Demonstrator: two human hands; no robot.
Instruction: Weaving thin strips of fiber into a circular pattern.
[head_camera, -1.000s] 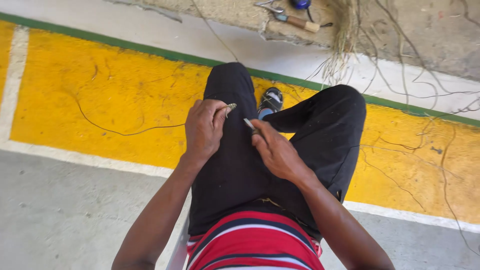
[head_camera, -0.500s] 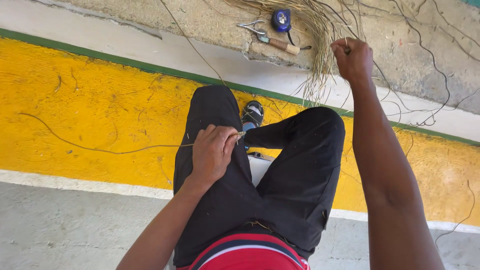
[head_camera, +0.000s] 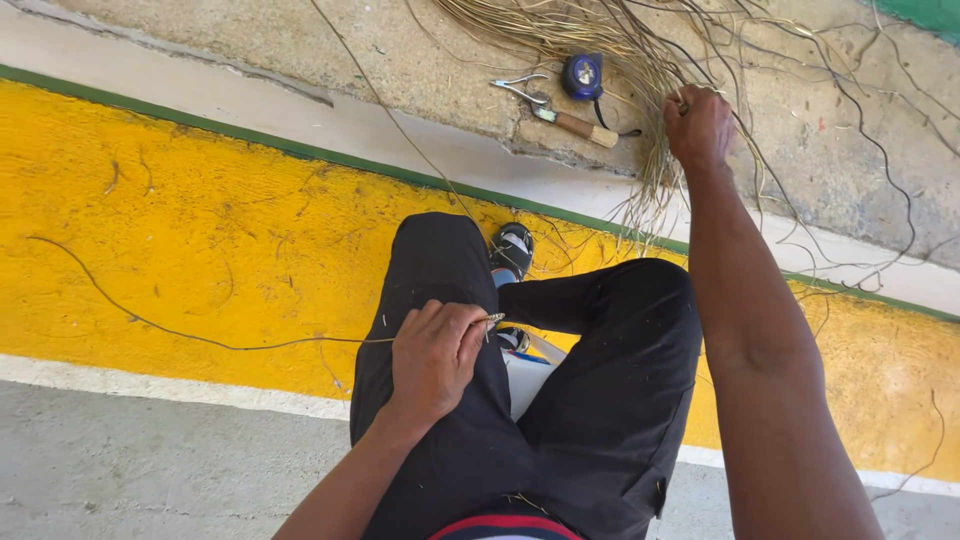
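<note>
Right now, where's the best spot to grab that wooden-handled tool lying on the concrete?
Probably the brown wooden handle of the tool. It lies flat, pointing right toward the bundle of strands, and is thicker than the metal end, which touches the pliers. Come from above, on the right hand side.

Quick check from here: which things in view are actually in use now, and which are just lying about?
In use:
left hand pinching thin strand
right hand gripping fibre bundle

Lying about:
pliers
wooden-handled tool
blue tape measure
</note>
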